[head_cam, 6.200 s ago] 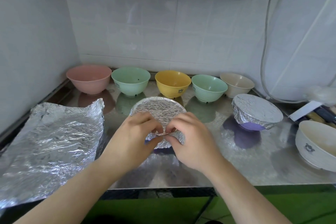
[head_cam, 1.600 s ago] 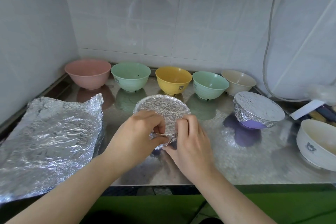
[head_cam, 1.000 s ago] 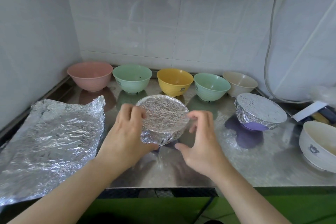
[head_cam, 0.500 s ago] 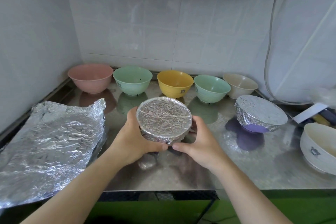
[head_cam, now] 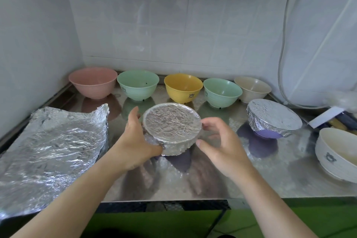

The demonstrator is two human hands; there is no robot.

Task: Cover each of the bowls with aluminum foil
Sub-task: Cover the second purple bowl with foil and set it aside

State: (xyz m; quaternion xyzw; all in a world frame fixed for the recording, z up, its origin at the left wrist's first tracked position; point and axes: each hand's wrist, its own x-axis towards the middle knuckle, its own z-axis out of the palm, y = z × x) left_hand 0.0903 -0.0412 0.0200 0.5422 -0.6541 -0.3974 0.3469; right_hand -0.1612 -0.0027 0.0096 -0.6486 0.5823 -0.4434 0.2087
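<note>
A foil-covered bowl (head_cam: 172,127) is tilted above the steel counter (head_cam: 222,179), its purple base just showing below the foil. My left hand (head_cam: 135,141) grips its left side, thumb under the rim. My right hand (head_cam: 220,145) hovers just right of the bowl, fingers loosely curved and apart from it. A second foil-covered purple bowl (head_cam: 273,120) stands to the right. A crumpled foil sheet (head_cam: 52,150) lies at the left.
Along the back wall stand uncovered bowls: pink (head_cam: 93,82), green (head_cam: 138,87), yellow (head_cam: 183,87), green (head_cam: 222,92), beige (head_cam: 252,89). A white bowl (head_cam: 336,152) sits at the right edge, with a box and tools behind it. A cable hangs down the right wall.
My right hand has let go of the covered bowl and drawn a little to the right. My left hand alone now holds the bowl, tilted and lifted.
</note>
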